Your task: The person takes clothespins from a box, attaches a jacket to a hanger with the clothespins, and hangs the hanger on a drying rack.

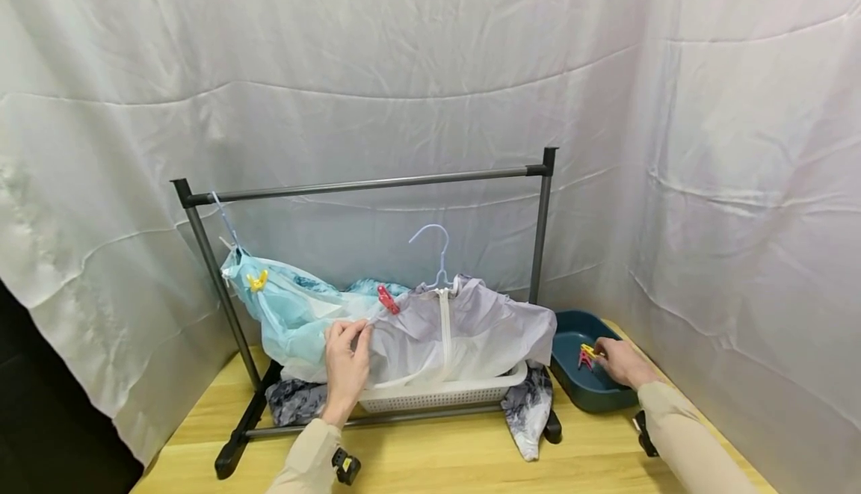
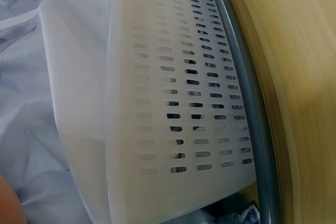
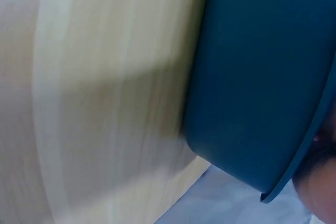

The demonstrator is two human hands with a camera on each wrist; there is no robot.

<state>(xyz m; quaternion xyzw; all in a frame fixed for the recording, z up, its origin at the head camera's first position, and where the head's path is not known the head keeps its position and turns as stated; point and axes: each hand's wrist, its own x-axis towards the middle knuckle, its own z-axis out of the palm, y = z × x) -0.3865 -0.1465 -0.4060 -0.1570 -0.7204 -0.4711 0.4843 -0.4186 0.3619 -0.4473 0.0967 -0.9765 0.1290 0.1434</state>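
Observation:
A pale grey zip jacket on a light blue hanger lies over a white perforated basket. My left hand pinches the jacket's left edge between thumb and fingers. A red clothespin grips the fabric just above that hand. Inside a dark teal bin, my right hand pinches a yellow clothespin. Right beneath it is a pink clothespin. In the right wrist view the bin's wall hides most of that hand.
A metal clothes rack spans the wooden table. A light blue garment with a yellow clothespin hangs at its left end. Dark patterned cloth spills out beside the basket. Pale curtains surround the table.

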